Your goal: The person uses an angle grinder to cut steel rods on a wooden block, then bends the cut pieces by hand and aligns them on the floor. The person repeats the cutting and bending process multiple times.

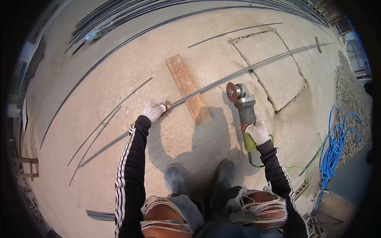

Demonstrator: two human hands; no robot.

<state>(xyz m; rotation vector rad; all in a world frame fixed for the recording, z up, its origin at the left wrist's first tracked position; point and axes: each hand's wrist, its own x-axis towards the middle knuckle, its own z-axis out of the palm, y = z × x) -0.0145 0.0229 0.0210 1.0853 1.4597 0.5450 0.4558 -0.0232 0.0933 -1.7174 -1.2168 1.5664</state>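
Gloved in white with bare fingertips, my left hand [154, 110] closes around a bundle of long thin steel rods [226, 79]. The bundle runs from lower left to upper right and crosses a wooden plank [185, 85] lying on the ground. My right hand [257, 132], in a similar glove, grips a green and grey angle grinder [246, 113] by its body. The grinder's reddish-brown disc [232, 92] points away from me, to the right of the plank and apart from the rods. Its green cord leads off to the right.
Loose rods [109, 121] lie left of the plank, and one more rod [234, 34] lies beyond it. A large stack of rods [131, 14] spans the far side. At right are a coiled blue hose [334, 146], gravel [349, 111] and a power strip [302, 190]. A rough rectangular groove [274, 109] cuts the concrete.
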